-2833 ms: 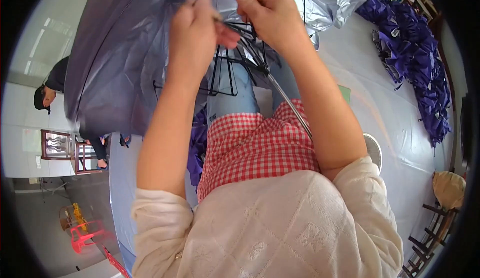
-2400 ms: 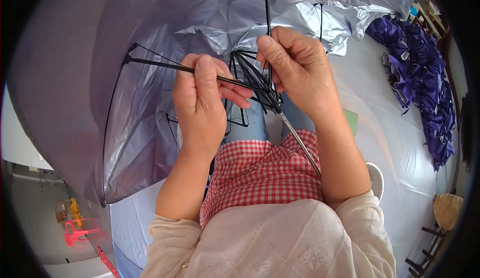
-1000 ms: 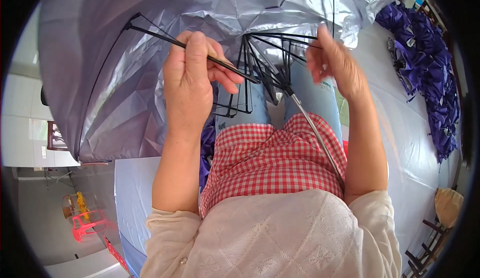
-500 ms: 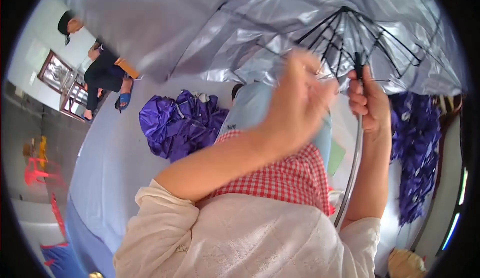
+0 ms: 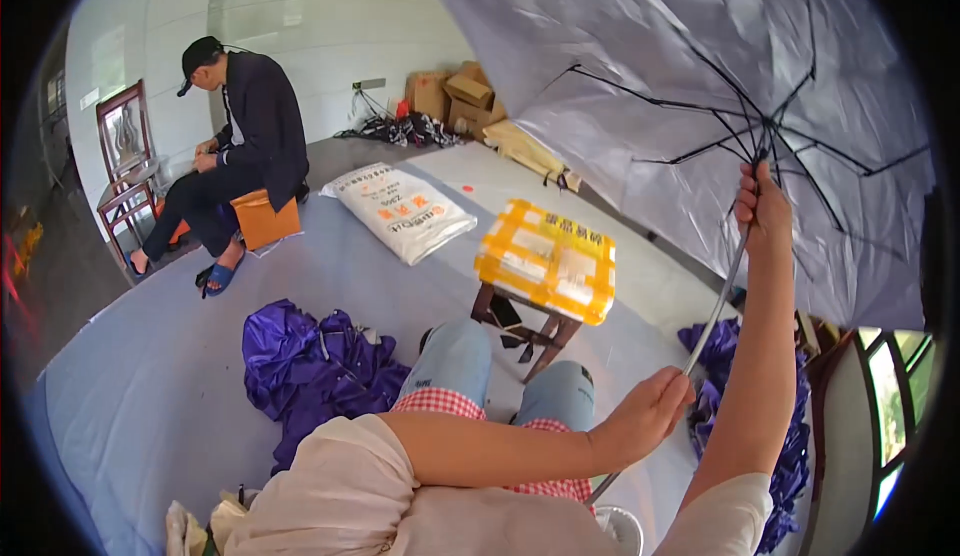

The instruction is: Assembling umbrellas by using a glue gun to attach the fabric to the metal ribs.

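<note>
A silver-grey umbrella [image 5: 640,46] with black ribs is spread at the upper right, its inner side toward me and its canopy tilted. My right hand [image 5: 765,211] is raised and closed around the top of the metal shaft, just below where the ribs meet. Lower down, my left hand [image 5: 645,418] wraps round the same shaft [image 5: 716,306]. The shaft runs slantwise down toward my lap, where my left forearm hides part of it.
Crumpled purple fabric [image 5: 310,376] lies left of my legs, with more purple fabric [image 5: 715,351] at the right. Ahead stand a stool with a yellow-and-white taped top [image 5: 548,261] and a white sack [image 5: 400,211]. A person [image 5: 255,121] sits at the left. Cardboard boxes [image 5: 465,96] are at the back.
The umbrella has swung up and to the right, spreading wider and uncovering the room. My left hand has come down from beside the ribs onto the shaft; my right hand keeps its grip.
</note>
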Action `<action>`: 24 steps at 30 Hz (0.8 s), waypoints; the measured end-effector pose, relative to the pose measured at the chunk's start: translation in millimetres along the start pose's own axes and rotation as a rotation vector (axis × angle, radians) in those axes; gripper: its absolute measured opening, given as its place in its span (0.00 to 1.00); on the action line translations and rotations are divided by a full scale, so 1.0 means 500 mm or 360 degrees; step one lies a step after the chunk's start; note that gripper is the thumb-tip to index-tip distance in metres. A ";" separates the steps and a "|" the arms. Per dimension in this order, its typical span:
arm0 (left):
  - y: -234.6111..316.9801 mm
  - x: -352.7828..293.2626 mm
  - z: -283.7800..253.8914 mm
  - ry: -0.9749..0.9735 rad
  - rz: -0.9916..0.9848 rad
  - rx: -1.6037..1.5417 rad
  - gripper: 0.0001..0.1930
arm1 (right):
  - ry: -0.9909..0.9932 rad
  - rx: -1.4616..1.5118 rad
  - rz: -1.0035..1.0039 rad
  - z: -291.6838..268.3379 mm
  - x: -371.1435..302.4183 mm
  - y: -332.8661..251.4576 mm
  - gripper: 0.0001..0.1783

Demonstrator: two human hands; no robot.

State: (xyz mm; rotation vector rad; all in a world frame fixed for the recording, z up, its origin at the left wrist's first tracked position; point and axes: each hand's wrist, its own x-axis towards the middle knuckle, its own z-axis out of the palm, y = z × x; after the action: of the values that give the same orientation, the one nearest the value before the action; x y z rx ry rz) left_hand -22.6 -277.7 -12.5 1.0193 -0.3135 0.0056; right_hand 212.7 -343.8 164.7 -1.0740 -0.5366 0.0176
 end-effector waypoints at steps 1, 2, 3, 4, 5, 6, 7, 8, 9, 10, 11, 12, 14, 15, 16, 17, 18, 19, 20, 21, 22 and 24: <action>-0.004 0.003 0.010 0.0066 0.0063 0.0135 0.15 | 0.0066 -0.0032 -0.0024 -0.008 0.013 -0.012 0.18; 0.000 0.005 0.013 0.0079 0.0086 0.0141 0.15 | 0.0027 -0.0035 -0.0047 0.002 0.013 -0.015 0.18; 0.003 0.005 0.014 0.0083 0.0126 0.0146 0.15 | 0.0031 -0.0057 -0.0025 0.007 0.008 -0.015 0.18; 0.005 0.002 0.013 0.0070 0.0108 0.0104 0.15 | 0.0057 -0.0085 0.0002 0.009 0.005 -0.014 0.18; 0.008 0.000 0.011 0.0058 0.0085 0.0060 0.15 | 0.0044 -0.0094 -0.0007 0.014 0.012 -0.016 0.18; 0.016 0.003 0.002 0.0039 0.0057 0.0095 0.16 | 0.0106 -0.0076 -0.0016 0.014 0.022 -0.019 0.17; 0.026 -0.001 -0.001 0.0026 0.0042 0.0073 0.16 | 0.0197 -0.0070 -0.0016 -0.002 0.020 -0.026 0.16; 0.034 -0.008 -0.006 -0.0052 -0.0072 -0.0037 0.16 | 0.0192 -0.0071 -0.0006 -0.013 0.031 -0.034 0.16; 0.041 -0.015 -0.009 -0.0133 -0.0188 -0.0150 0.17 | 0.0212 -0.0094 0.0020 -0.023 0.043 -0.041 0.16; 0.047 -0.019 -0.010 -0.0132 -0.0165 -0.0112 0.17 | 0.0256 -0.0111 -0.0053 -0.030 0.053 -0.051 0.16; 0.054 -0.027 -0.002 -0.0137 -0.0193 -0.0150 0.17 | 0.0298 -0.0131 -0.0124 -0.042 0.067 -0.064 0.16; 0.063 -0.038 0.010 -0.0095 -0.0223 -0.0069 0.17 | 0.0324 -0.0159 -0.0111 -0.059 0.084 -0.082 0.15; 0.072 -0.045 0.018 -0.0064 -0.0217 0.0104 0.16 | 0.0362 -0.0225 -0.0134 -0.097 0.121 -0.106 0.15; 0.080 -0.051 0.022 -0.0078 -0.0259 0.0072 0.16 | 0.0370 -0.0264 -0.0166 -0.107 0.132 -0.110 0.15; 0.093 -0.057 0.026 -0.0083 -0.0183 0.0125 0.16 | 0.0381 -0.0209 -0.0137 -0.080 0.131 -0.103 0.15; 0.104 -0.060 0.030 -0.0078 -0.0093 0.0177 0.16 | 0.0378 -0.0156 -0.0109 -0.046 0.132 -0.092 0.15; 0.109 -0.062 0.040 -0.0031 -0.0106 0.0215 0.16 | 0.0407 -0.0189 -0.0096 -0.052 0.139 -0.096 0.15; 0.115 -0.058 0.043 -0.0037 -0.0113 0.0189 0.16 | 0.0262 -0.0234 -0.0010 -0.041 0.145 -0.098 0.13; 0.121 -0.054 0.045 -0.0098 -0.0113 0.0121 0.16 | 0.0113 -0.0278 0.0077 -0.034 0.144 -0.100 0.11; 0.131 -0.047 0.047 -0.0156 -0.0108 0.0053 0.17 | 0.0114 -0.0303 0.0086 -0.036 0.134 -0.098 0.11; 0.156 -0.032 0.042 -0.0092 -0.0079 0.0038 0.17 | 0.0194 -0.0374 -0.0002 0.019 0.107 -0.064 0.10; 0.212 0.001 0.040 -0.0222 0.0092 -0.0092 0.18 | 0.0056 -0.0417 -0.0137 0.043 0.098 -0.033 0.13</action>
State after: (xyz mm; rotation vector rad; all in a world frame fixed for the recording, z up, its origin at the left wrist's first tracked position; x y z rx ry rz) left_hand -43.2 -238.7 86.0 0.9546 -0.4676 -0.0221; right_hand 242.5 -320.7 206.3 -1.3028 -0.5637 -0.1507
